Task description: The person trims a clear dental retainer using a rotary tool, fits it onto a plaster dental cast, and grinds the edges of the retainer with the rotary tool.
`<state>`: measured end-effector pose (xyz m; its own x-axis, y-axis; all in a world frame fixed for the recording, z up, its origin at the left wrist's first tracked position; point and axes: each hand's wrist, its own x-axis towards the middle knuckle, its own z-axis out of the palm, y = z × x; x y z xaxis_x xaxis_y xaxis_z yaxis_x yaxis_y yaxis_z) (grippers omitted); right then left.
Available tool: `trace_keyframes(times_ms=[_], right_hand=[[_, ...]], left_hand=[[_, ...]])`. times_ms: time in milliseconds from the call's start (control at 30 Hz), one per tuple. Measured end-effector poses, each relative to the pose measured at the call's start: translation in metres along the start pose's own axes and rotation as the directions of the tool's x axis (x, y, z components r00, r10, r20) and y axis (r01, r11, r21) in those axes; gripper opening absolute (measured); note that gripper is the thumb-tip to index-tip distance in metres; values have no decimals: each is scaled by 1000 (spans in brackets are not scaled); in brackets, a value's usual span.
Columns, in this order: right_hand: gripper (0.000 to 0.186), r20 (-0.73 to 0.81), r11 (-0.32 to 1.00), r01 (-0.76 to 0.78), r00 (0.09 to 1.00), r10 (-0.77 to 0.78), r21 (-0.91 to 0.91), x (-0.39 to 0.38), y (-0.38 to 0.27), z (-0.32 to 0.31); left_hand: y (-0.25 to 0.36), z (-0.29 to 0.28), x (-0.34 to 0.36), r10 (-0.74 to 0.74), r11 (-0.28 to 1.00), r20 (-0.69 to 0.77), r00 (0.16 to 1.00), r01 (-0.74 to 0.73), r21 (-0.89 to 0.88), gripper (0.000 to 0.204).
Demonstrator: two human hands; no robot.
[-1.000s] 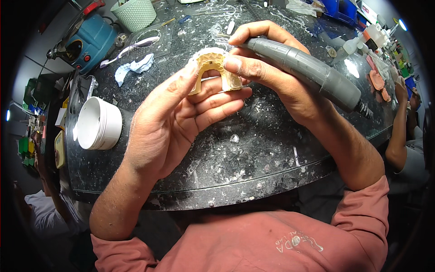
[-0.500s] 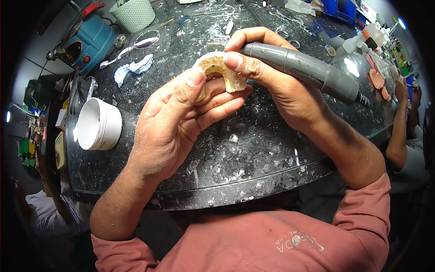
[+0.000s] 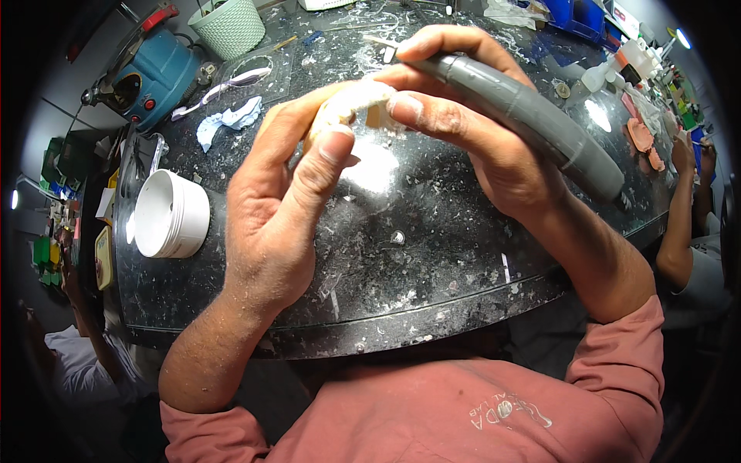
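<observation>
In my left hand [image 3: 285, 193] I grip a cream, horseshoe-shaped dental cast [image 3: 351, 104], now tilted and brightly lit, with my thumb on its near side. My right hand [image 3: 494, 147] is closed round a grey rotary handpiece [image 3: 517, 108] with a cord at its back end, its thin tip pointing up-left above the cast. My right thumb rests at the cast's right side. Part of the cast is hidden behind my fingers.
Speckled black bench [image 3: 409, 285] with white tub [image 3: 171, 212], blue paper scrap [image 3: 228, 122], purple-white tool [image 3: 220, 92], blue machine [image 3: 143, 81], mint basket [image 3: 225, 31], blue bin [image 3: 575, 15] and pink moulded pieces [image 3: 641, 135]. Co-workers' arms [image 3: 675, 239] show at both sides.
My left fingers have curled round the cast and tipped it over, away from the open palm seen earlier. The handpiece has dipped, then risen slightly. A bright reflection now shows below the cast.
</observation>
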<state>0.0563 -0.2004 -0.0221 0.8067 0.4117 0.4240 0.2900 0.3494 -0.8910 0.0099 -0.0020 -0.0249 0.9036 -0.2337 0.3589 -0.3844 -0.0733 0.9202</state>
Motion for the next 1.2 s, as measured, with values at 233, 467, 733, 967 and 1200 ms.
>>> trace_keyframes(times_ms=[233, 467, 733, 967, 1200], right_hand=[[44, 193, 961, 177, 956, -218, 211, 7, 4, -7], [44, 126, 982, 146, 979, -161, 123, 4, 3, -6], [45, 33, 997, 80, 996, -80, 11, 2, 6, -2], [43, 59, 997, 80, 995, -80, -2, 3, 10, -4], [42, 62, 996, 83, 995, -84, 17, 4, 10, -5]], left_hand=[[0, -8, 3, 263, 923, 60, 963, -269, 275, 41], [-3, -8, 2, 261, 938, 43, 964, -264, 226, 46], [-6, -5, 3, 243, 966, -7, 970, -242, 89, 50], [-6, -5, 4, 246, 963, 2, 969, -244, 111, 58], [0, 0, -1, 176, 984, 7, 984, -176, -2, 44]])
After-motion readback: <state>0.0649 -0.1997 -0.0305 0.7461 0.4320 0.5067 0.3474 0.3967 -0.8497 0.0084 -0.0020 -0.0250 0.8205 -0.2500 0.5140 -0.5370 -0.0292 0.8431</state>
